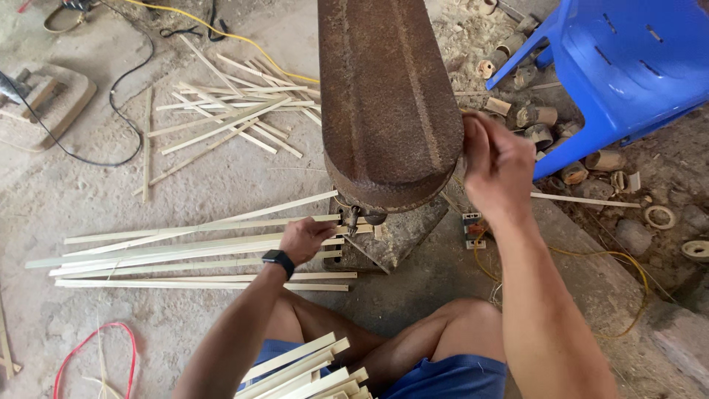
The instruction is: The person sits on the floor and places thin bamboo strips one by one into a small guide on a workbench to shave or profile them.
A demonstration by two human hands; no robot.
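The left hand (304, 238) is reaching down to the row of pale bamboo strips (185, 255) lying side by side on the concrete floor (221, 177), its fingers curled over the strip ends just beside the foot of a rusty machine (388, 103); whether they are pinching one strip cannot be told. A dark smartwatch (278, 260) is sitting on that wrist. The right hand (496, 164) is pressing against the right edge of the machine's rusty cover, fingers bent and close together. More strips are resting across the person's lap (310, 373). Further out, a loose heap of strips (229, 111) is lying beyond the row, a blue plastic chair (628, 66) is standing at the upper right, and short bamboo offcuts (546, 125) are lying scattered beneath it.
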